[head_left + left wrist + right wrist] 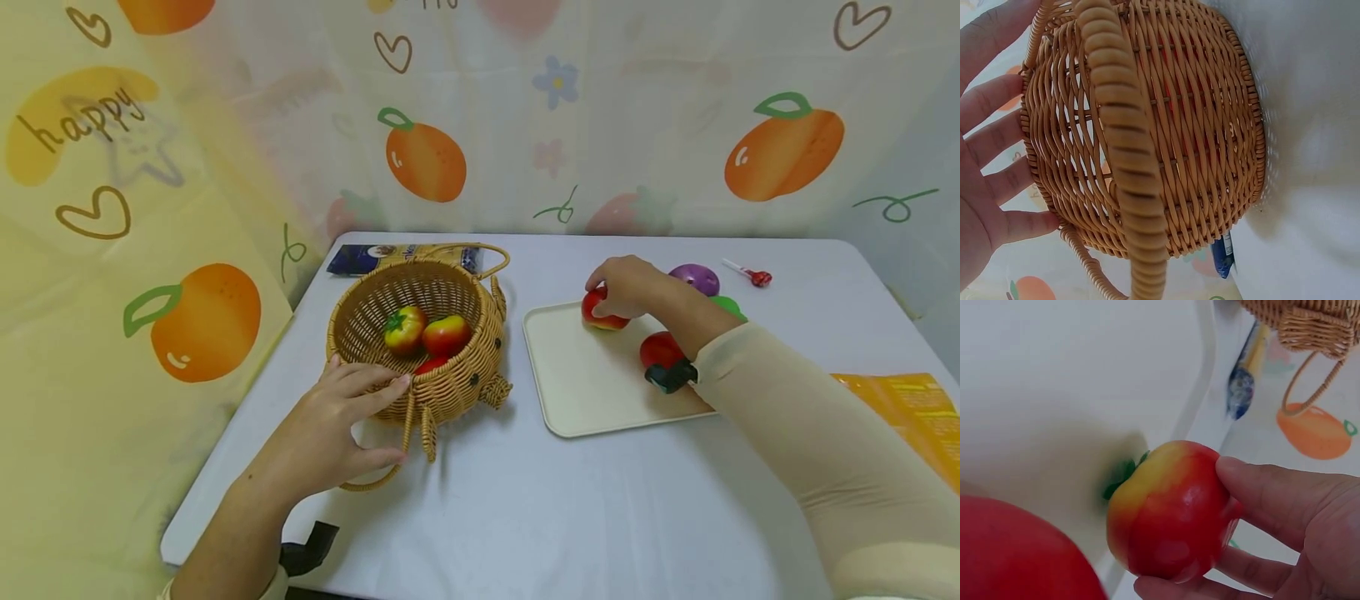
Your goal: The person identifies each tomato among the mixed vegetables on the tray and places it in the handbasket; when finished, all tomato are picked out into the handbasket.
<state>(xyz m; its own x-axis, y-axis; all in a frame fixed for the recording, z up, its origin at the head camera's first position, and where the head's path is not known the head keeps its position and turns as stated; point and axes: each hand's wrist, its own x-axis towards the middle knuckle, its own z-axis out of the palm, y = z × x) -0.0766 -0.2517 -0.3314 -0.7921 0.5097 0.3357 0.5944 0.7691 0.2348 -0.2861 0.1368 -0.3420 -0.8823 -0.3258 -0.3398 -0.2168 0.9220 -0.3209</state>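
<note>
My right hand (633, 283) grips a red-and-yellow toy tomato (1172, 515) between thumb and fingers, over the far side of a cream tray (585, 387). In the right wrist view the tomato's green leafy top points down at the tray. Another red fruit (660, 348) lies on the tray, partly hidden behind my right wrist. The left hand (337, 429) rests with spread, straight fingers on the near rim of a wicker basket (468, 379). Inside the basket are a tomato with a green top (405, 329), a red-and-yellow one (447, 335) and a red piece (431, 365) at the near wall.
Behind the basket lies a blue-and-gold packet (360, 259). A purple toy (696, 278), a green item (729, 307) and a red lollipop (759, 277) sit beyond the tray. An orange packet (911, 412) is at the right. The basket's handles stick out front and back.
</note>
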